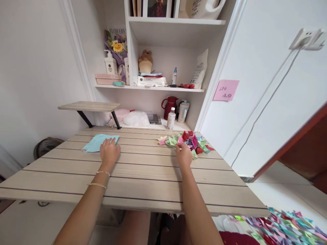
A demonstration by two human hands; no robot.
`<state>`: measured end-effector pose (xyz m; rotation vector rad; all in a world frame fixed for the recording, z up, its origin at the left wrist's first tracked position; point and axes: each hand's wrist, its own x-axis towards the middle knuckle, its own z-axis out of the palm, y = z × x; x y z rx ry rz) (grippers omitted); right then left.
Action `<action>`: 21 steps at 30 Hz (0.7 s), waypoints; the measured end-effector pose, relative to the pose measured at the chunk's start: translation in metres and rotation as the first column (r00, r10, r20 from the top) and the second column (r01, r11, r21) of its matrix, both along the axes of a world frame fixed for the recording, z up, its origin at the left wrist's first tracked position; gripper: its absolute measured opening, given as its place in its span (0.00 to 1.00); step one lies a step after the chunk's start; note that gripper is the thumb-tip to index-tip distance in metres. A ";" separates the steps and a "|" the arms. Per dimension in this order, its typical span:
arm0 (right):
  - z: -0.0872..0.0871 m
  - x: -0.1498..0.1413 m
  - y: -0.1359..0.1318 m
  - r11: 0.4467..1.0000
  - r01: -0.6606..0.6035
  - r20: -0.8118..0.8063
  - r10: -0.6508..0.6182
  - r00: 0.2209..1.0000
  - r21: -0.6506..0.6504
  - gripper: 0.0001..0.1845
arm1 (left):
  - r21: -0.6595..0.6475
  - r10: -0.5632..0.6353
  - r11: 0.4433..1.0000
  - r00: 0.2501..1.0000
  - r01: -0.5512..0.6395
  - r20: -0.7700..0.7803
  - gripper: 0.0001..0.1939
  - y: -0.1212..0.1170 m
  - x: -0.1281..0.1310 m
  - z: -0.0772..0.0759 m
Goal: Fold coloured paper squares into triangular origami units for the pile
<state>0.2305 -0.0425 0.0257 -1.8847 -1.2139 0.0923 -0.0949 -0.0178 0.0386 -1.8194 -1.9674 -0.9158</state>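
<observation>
Pastel paper over striped pale wood

Paper sheets [94, 144]: plain light blue. Folded papers [195, 141]: mixed pale green, pink, magenta, red, some light yellow; solid tints. Surface [145, 170]: pale greyish-beige wood tone, crossed by thin dark stripes. Raised stand [89, 106]: matching wood tone, black legs [85, 119].

Paper pile [291, 226] on the floor: teal, pink, red, green, lilac, all jumbled. Note [226, 90] on the wall: pink, dark handwriting.

Shelving [176, 21]: white. Jug [170, 108]: deep red. Tumbler [183, 113]: cream, small markings, bluish lid. Bottle [171, 120]: white cap. Plush toy [145, 61]: brown above, cream-tan below. Box [108, 79]: salmon pink. Smiling flower [118, 47]: yellow, purple around it.
</observation>
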 end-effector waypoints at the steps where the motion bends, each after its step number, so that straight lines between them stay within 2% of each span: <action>1: -0.001 -0.001 0.001 0.999 -0.026 0.014 0.026 1.000 -0.027 0.12 | -0.019 0.055 0.998 0.998 -0.055 0.004 0.22 0.002 -0.008 -0.004; 4: -0.007 -0.002 0.004 0.997 -0.033 0.052 0.037 0.998 -0.070 0.12 | -0.121 0.185 0.976 0.982 -0.178 0.042 0.22 0.006 -0.024 -0.018; 6: -0.014 -0.001 0.006 0.999 -0.006 0.078 0.009 0.997 -0.045 0.12 | -0.149 0.217 0.967 0.975 -0.207 0.052 0.22 0.008 -0.028 -0.022; 11: -0.031 0.004 0.014 0.978 0.057 0.150 -0.088 0.985 0.200 0.10 | -0.219 0.212 0.955 0.976 -0.198 0.044 0.13 0.007 -0.029 -0.017; 14: -0.033 0.004 0.017 0.968 0.031 0.161 -0.073 0.984 0.249 0.08 | -0.159 0.230 0.962 0.973 -0.222 0.035 0.15 0.003 -0.026 -0.014; 16: -0.029 0.001 0.016 0.969 0.013 0.147 -0.050 0.988 0.245 0.11 | -0.081 0.209 0.975 0.978 -0.206 0.028 0.16 -0.001 -0.022 -0.013; 19: -0.020 -0.009 0.015 0.960 -0.040 0.100 0.012 0.995 0.278 0.15 | 0.084 0.100 0.991 0.992 -0.106 0.073 0.15 -0.007 -0.016 -0.010; 21: -0.016 -0.018 0.016 0.939 -0.157 0.046 0.150 0.988 0.307 0.17 | 0.174 0.014 0.984 0.985 -0.044 0.170 0.15 -0.010 -0.009 -0.004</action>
